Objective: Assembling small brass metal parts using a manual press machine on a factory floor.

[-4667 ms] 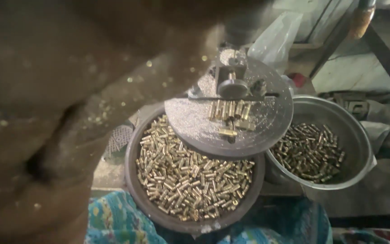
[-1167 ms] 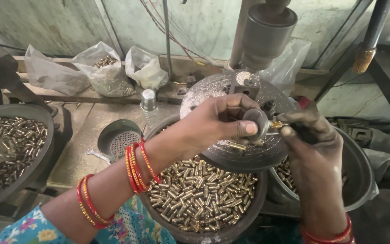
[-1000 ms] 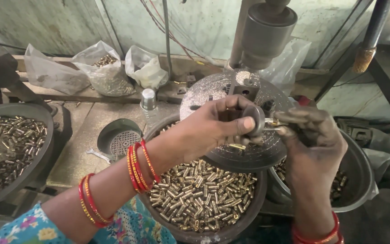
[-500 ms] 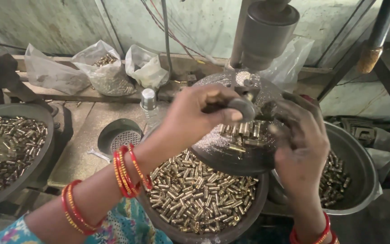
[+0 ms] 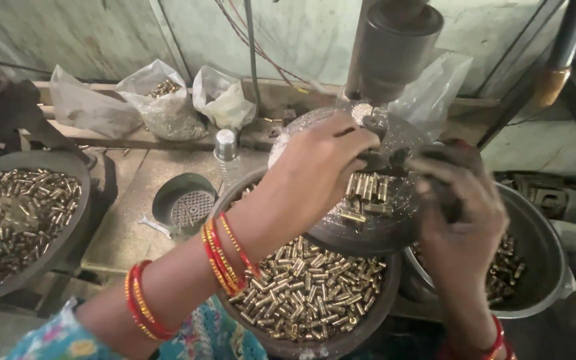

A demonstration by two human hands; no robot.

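Brass cases (image 5: 367, 189) btwn both hands (image 5: 395, 180)

Three crumpled clear plastic bags (image 5: 161, 100) sit along the back ledge, and another clear bag (image 5: 435, 83) hangs behind the press.

Both hands crowd the round metal plate (image 5: 368, 227), the left hand (image 5: 321, 167) and the right hand (image 5: 458, 200) close together, with only a narrow gap between them over a row of brass casings (image 5: 367, 188). Right above their fingers hangs the dark press cylinder (image 5: 395, 47), closing off the way upward. Below the left wrist the bowl of casings (image 5: 308, 293) fills the near side; under the right hand sits a steel bowl (image 5: 541, 253). Left of the left forearm the table (image 5: 128, 227) shows bare surface around a small strainer cup (image 5: 185, 203) and a bottle (image 5: 225, 150), with plastic bags (image 5: 161, 100) behind.
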